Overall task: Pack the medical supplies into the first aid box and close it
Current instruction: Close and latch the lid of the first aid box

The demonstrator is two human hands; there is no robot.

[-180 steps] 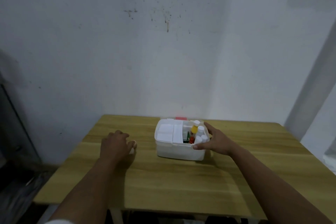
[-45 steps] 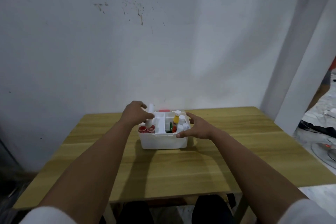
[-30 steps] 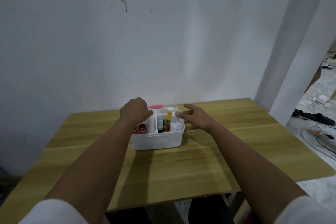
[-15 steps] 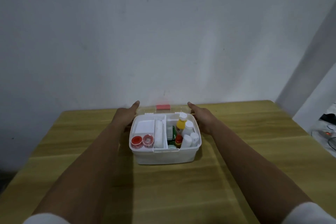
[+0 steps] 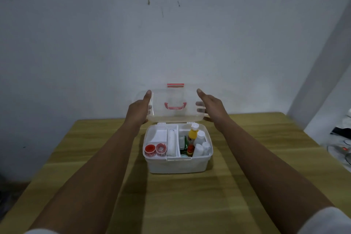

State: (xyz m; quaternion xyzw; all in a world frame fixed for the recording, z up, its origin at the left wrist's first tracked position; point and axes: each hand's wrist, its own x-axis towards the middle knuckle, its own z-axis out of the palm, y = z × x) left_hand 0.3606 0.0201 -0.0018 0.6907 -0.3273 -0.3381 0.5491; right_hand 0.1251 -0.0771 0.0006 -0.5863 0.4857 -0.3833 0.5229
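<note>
A white first aid box (image 5: 177, 165) stands on the wooden table (image 5: 190, 195). Its clear lid (image 5: 174, 115), with a red handle (image 5: 175, 106) and a red latch (image 5: 175, 85), stands upright at the back. My left hand (image 5: 138, 109) grips the lid's left edge and my right hand (image 5: 211, 107) grips its right edge. Inside lie two red tape rolls (image 5: 155, 149), a white bandage roll (image 5: 171, 143), a yellow bottle (image 5: 192, 135) and several small white bottles (image 5: 201, 145).
A stained white wall (image 5: 171, 34) rises right behind the table. A white pillar (image 5: 322, 74) stands at the right. Cables and dark items (image 5: 341, 138) lie on the floor beyond the table's right edge.
Both hands took hold of the lid, which lay flat behind the box, and swung it up until it stands upright. The camera has tilted slightly.
</note>
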